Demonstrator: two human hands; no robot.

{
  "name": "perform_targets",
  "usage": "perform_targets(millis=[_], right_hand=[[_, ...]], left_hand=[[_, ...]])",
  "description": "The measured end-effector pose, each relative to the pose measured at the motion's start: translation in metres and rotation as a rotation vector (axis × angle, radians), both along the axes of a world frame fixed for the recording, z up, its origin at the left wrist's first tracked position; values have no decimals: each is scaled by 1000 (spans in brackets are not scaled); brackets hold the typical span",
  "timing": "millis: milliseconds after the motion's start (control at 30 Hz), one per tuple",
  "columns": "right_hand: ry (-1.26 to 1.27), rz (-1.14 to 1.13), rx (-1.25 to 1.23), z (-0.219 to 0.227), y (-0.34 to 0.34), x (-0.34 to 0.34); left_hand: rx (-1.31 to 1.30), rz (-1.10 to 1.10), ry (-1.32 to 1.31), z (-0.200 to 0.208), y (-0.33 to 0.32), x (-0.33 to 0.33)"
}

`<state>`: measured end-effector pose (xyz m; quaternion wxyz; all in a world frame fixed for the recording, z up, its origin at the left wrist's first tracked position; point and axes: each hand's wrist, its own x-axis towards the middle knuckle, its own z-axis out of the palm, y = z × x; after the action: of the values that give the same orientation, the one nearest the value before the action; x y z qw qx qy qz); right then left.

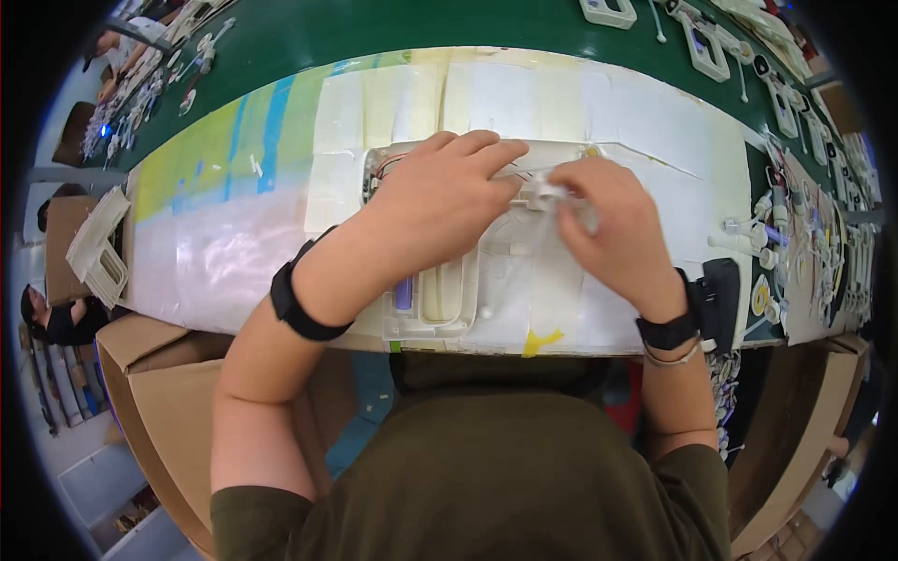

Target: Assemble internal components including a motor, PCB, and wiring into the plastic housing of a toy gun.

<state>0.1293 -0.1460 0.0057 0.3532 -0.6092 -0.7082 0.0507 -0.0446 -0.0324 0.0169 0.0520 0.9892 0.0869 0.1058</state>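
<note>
A white plastic housing (468, 313) lies on the covered work surface in front of me, with a purple cylinder (403, 294) and thin wires (385, 165) inside it. My left hand (454, 192) rests palm down across the housing, its fingers curled over the far part and covering much of it. Close by on the right, my right hand (608, 220) pinches a small white plastic part (544, 194) at the housing's far right end. That part is smeared by motion, so its exact kind cannot be made out.
Yellow tape (543, 342) marks the near edge. White plastic frames (101, 248) stack at the left. Assembled white handles with cords (702, 51) line the green table (309, 33); more parts (762, 234) crowd the right. Open cardboard boxes (178, 402) flank me. Other people appear at far left.
</note>
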Motion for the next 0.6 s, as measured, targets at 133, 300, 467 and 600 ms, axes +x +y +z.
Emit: perform_targets(millis=[133, 300, 467, 600], right_hand=[[233, -6, -108, 11, 1, 14], [280, -5, -157, 7, 6, 27], [129, 24, 8, -9, 7, 20], [-233, -62, 187, -31, -1, -5]], left_hand=[[-33, 26, -71, -17, 6, 15], [-156, 100, -1, -14, 11, 31], [-211, 161, -84, -26, 15, 32], [-175, 129, -149, -26, 15, 32]])
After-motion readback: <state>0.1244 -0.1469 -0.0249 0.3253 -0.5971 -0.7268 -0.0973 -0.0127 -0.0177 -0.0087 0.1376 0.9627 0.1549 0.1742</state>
